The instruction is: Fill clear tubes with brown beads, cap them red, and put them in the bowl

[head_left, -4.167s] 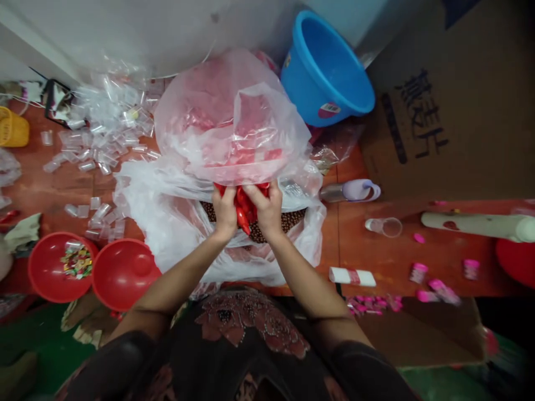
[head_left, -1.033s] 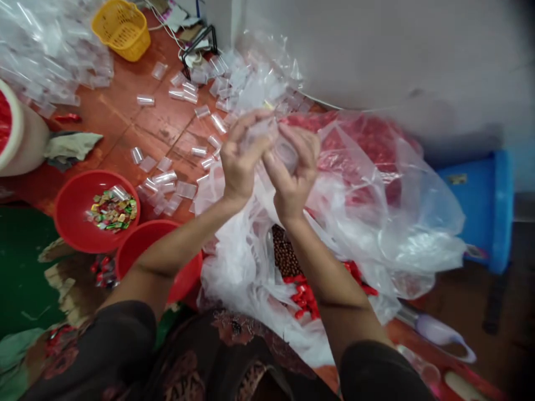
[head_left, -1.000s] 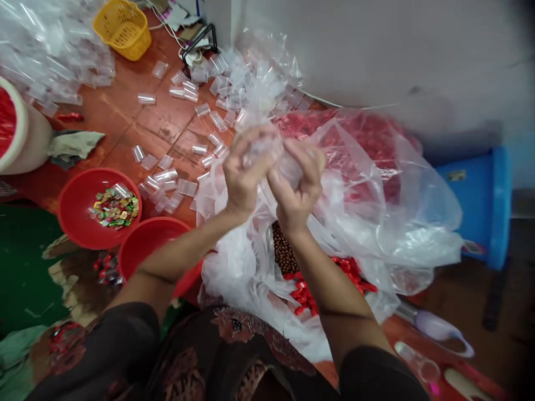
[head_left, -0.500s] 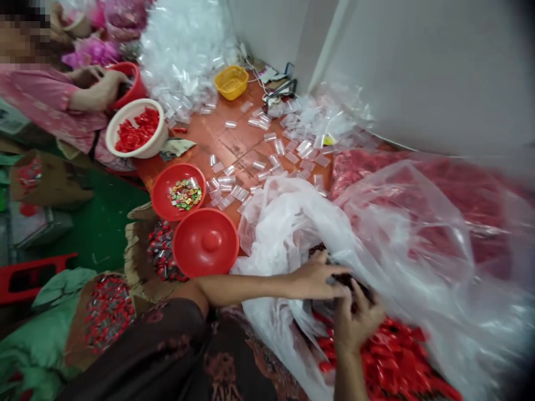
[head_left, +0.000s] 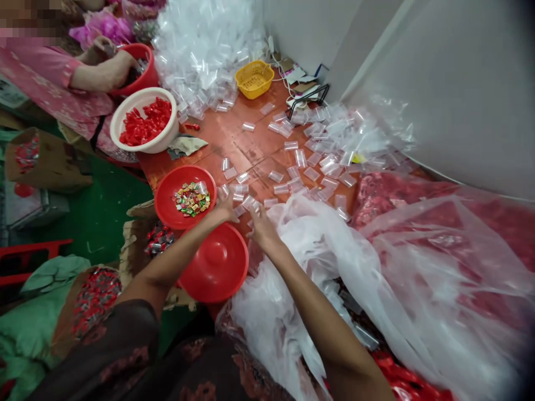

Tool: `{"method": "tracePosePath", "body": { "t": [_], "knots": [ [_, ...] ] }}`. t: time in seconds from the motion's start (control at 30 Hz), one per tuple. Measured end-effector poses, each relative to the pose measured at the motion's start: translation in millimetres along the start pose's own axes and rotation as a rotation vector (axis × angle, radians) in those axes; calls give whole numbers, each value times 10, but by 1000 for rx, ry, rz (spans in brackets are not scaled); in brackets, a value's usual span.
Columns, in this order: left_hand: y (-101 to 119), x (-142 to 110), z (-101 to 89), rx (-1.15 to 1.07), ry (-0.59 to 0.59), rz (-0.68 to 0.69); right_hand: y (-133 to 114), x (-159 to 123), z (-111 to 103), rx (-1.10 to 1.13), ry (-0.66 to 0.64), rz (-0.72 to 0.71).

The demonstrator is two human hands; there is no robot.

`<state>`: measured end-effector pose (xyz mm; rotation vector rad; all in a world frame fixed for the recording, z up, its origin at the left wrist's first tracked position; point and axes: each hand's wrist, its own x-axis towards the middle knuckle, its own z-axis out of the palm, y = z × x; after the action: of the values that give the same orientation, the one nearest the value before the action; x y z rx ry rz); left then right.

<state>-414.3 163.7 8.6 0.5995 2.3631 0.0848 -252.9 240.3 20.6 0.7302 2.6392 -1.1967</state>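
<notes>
Bags, small and clear (head_left: 276, 176), lie scattered across the orange-red board (head_left: 251, 136) below a white wall (head_left: 455, 94). The left hand (head_left: 225, 209), loosely open and empty, sits beside a red basin (head_left: 164, 181). The right hand (head_left: 261, 225), half-open, appears to touch the bags; its hold cannot be confirmed.

**Left hand** (head_left: 225, 209), **right hand** (head_left: 261, 221): no longer clasped together above plastic sheeting (head_left: 288, 245); now apart, arms extended forward. Both at scattered small clear plastic bags (head_left: 276, 176), just past red lid (head_left: 213, 262). View: swung left, sheeting now lower right. New in frame: co-worker's pink sleeve (head_left: 54, 72), co-worker's hand (head_left: 112, 69) at red bowl (head_left: 147, 65); white basin (head_left: 115, 125) of red-wrapped pieces (head_left: 146, 122).
</notes>
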Motion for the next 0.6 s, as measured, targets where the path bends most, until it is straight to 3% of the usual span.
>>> {"method": "tracePosePath", "body": {
  "t": [0.1,0.27,0.47,0.6],
  "knots": [
    [31,312,82,93,-47,-84,56,290,128,-229,-29,84],
    [46,564,72,180,-59,-55,196,450,216,-261,-2,-4],
    [300,572,96,214,-77,207,459,815,197,-183,22,129],
    [458,648,184,-45,-14,371,579,1009,-3,-104,-27,279]
  ]
}}
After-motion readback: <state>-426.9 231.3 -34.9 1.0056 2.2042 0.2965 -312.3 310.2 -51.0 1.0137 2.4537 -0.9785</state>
